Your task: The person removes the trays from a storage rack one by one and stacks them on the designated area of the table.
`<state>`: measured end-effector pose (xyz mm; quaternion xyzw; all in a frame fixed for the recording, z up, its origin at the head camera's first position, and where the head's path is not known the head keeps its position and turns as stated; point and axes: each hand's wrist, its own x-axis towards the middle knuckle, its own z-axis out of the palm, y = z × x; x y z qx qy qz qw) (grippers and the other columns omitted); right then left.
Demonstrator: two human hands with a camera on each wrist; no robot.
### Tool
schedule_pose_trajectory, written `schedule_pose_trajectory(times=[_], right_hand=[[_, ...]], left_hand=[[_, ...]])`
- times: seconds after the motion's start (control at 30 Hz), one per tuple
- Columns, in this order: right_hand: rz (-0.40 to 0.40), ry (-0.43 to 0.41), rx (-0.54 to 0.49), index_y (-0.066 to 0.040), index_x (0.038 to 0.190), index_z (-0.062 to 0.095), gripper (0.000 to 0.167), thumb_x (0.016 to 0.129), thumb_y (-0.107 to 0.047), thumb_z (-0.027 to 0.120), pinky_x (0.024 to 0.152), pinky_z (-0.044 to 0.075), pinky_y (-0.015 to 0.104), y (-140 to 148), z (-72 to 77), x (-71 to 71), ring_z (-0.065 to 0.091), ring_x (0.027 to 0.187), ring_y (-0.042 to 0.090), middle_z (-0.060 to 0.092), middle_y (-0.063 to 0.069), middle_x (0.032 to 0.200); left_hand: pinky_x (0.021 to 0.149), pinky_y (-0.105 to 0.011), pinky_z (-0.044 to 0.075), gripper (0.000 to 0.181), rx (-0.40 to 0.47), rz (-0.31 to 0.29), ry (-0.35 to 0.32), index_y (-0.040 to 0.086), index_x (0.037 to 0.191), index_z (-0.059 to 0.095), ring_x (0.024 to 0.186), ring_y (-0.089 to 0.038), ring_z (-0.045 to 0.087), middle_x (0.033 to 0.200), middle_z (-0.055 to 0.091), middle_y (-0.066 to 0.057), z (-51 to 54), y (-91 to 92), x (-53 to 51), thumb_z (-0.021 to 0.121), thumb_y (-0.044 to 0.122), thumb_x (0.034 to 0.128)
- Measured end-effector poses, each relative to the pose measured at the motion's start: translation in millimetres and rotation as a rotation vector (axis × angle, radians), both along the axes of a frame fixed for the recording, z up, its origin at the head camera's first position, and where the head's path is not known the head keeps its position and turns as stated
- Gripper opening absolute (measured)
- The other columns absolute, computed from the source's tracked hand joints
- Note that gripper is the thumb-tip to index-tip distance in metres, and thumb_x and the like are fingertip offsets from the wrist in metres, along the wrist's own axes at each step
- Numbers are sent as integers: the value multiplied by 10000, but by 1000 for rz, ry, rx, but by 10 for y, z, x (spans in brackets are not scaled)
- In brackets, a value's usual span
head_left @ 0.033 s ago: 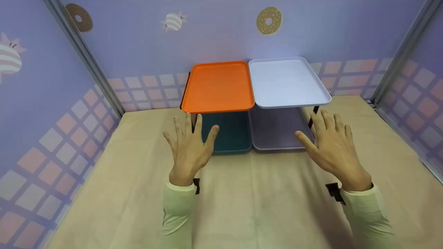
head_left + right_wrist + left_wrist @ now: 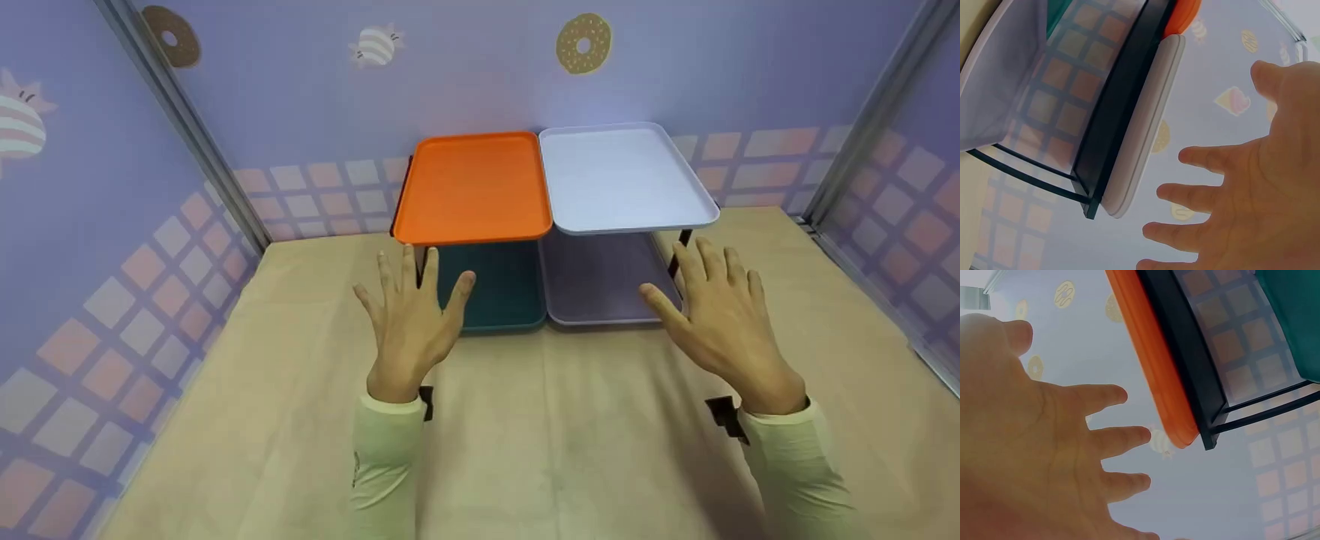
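Note:
My left hand (image 2: 411, 334) is held over the table with its fingers spread, palm down and holding nothing. It is nearest the front left corner of the orange tray (image 2: 474, 187). To the right, my right hand (image 2: 724, 330) hovers the same way, fingers apart, near the front right of the white tray (image 2: 626, 178). Both trays lie side by side on the upper level of a black rack (image 2: 1123, 107). Below them sit a teal tray (image 2: 495, 289) and a grey-purple tray (image 2: 604, 281), partly hidden by the upper ones.
A pale cloth-like surface covers the table (image 2: 300, 390). Patterned panels rise as a back wall (image 2: 465, 67), a left wall (image 2: 82, 247) and a right wall, joined by metal posts (image 2: 199, 135). The rack's thin legs (image 2: 1264, 413) stand at its outer sides.

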<state>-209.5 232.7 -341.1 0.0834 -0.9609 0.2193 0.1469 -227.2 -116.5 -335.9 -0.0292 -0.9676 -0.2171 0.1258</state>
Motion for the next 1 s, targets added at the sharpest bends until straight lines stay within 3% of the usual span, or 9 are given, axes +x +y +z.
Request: schedule_pose_trajectory(times=[0.4, 0.57, 0.7, 0.8, 0.93, 1.0], right_hand=[[10, 11, -5, -26, 1602, 247, 821, 1041, -599, 422, 1141, 77, 741, -7, -24, -44, 114, 1479, 605, 181, 319, 1640], [44, 23, -108, 17, 1589, 256, 806, 1052, -550, 453, 1166, 139, 691, -25, -26, -76, 189, 1484, 557, 238, 321, 1620], [57, 45, -311, 4, 1568, 324, 730, 1058, -493, 487, 1159, 257, 638, -34, -14, -157, 329, 1459, 484, 359, 264, 1587], [32, 45, -520, -27, 1513, 436, 626, 1070, -469, 465, 1118, 397, 527, -42, -26, -238, 492, 1379, 384, 504, 183, 1507], [67, -44, -932, -21, 1348, 545, 486, 1083, -419, 454, 974, 526, 312, -50, -20, -361, 653, 1168, 203, 654, 98, 1286], [110, -121, -1131, -17, 1289, 538, 443, 1084, -403, 463, 907, 539, 246, -29, 6, -422, 682, 1066, 150, 681, 50, 1178]], left_hand=[[1128, -730, -144, 832, 12, 1, -45, 169, 1634, 195, 1555, -408, -143, 1715, 46, -119, 9, -4, -15, 267, 719, 1014], [1145, -724, -113, 844, 83, -22, -20, 158, 1633, 220, 1565, -409, -88, 1711, 107, -121, 17, -51, -65, 254, 728, 1011], [1190, -689, -22, 796, 243, -19, 83, 91, 1593, 340, 1570, -406, 78, 1670, 266, -150, 64, -167, -158, 325, 661, 1038], [1227, -598, 137, 657, 452, 8, 200, 22, 1514, 458, 1516, -384, 292, 1579, 430, -181, 73, -289, -274, 434, 504, 1069], [1197, -444, 313, 465, 744, 63, 341, -26, 1407, 561, 1421, -314, 462, 1459, 564, -182, 64, -439, -489, 460, 295, 1086], [1182, -391, 338, 410, 859, 101, 389, -18, 1368, 597, 1403, -270, 487, 1421, 601, -158, 69, -500, -615, 444, 243, 1091]])
